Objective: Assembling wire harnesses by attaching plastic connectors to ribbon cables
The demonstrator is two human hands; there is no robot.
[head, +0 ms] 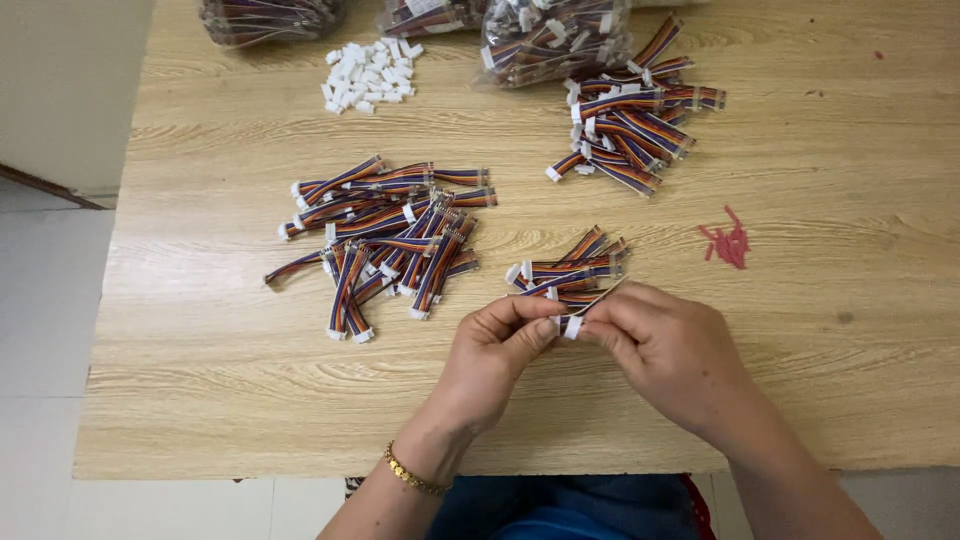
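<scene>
Step in hand: both hands met near the front of the wooden table (250,400), working a small white plug (572,327) at the end of a short striped cable (597,297); it looked like the fitting step, plug onto wire end.
Left hand: the left hand (493,360) was closed in a pinch, thumb and forefinger pressed at the plug from the left.
Right hand: the right hand (668,350) was closed too, fingertips gripping the cable just behind the plug.
Where the cable was: held slightly above the tabletop, just in front of a small heap of cables (568,268).
Next move, as judged: a straight, squared push between the fingertips, with little force.
Other stock: a bigger spread of cables (385,240) lay to the left, another pile (630,125) farther back, loose white plugs (367,73) near the far edge, bagged cables (555,40) behind.
Edges: the near table edge ran just below the wrists; the left edge dropped to pale floor tiles (45,330).
Open room: bare wood to the right, apart from some red scraps (728,243).
</scene>
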